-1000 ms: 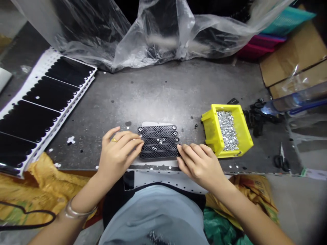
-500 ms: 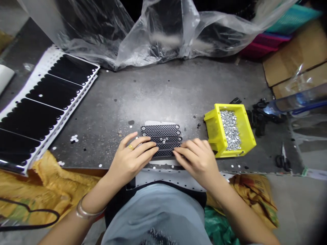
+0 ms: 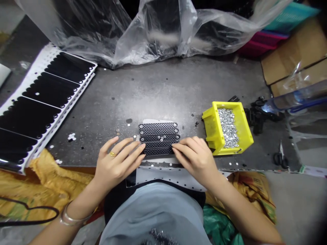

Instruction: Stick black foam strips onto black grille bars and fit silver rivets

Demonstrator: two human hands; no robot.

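Several black mesh-textured strips [image 3: 158,137] lie side by side on the grey worktable [image 3: 163,92], with a few small silver rings resting on them. My left hand [image 3: 116,163] lies at their left ends, fingers stretched out flat and touching the nearest strip. My right hand [image 3: 195,157] rests at the right ends of the near strips, fingers extended and pressed against them. Neither hand holds anything that I can see. A yellow bin [image 3: 227,131] full of small silver rings stands just right of my right hand.
A white sheet of black die-cut pads [image 3: 43,102] lies at the left. Crumpled clear plastic bags [image 3: 153,30] fill the back. Cardboard boxes [image 3: 293,58], black small parts [image 3: 258,117] and scissors [image 3: 279,157] are at the right. A punched white sheet [image 3: 168,175] hangs over the near edge.
My left hand slid over the strips' left ends and has now drawn back to the left. My right hand moved slightly left along the near strips.
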